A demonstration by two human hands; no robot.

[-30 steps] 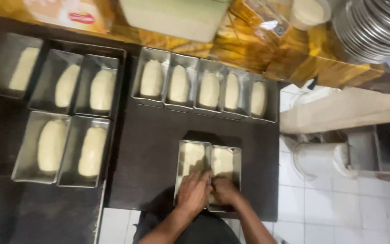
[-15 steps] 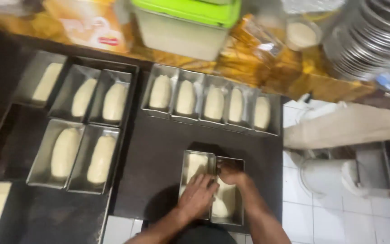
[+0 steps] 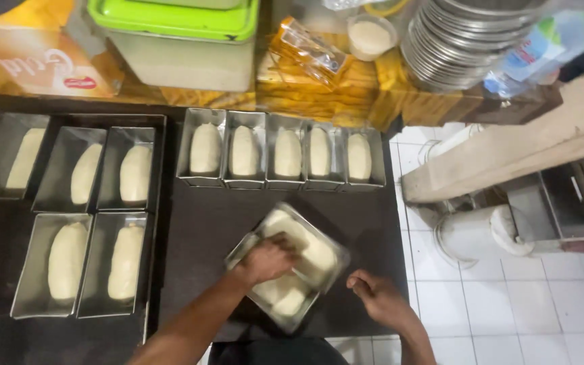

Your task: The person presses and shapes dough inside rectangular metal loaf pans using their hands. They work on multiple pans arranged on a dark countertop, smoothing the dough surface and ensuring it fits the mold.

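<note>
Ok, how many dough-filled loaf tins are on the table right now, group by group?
Left group of tins: 5
Back row of tins: 5
Tilted pair of tins under the left hand: 2
Total: 12, each holding one piece of dough.

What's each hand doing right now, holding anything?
Left hand: closed, fingers gripping the middle of the twin loaf pan with dough.
Right hand: loosely curled, empty, just off the pan's right corner, over the dark table.
</note>
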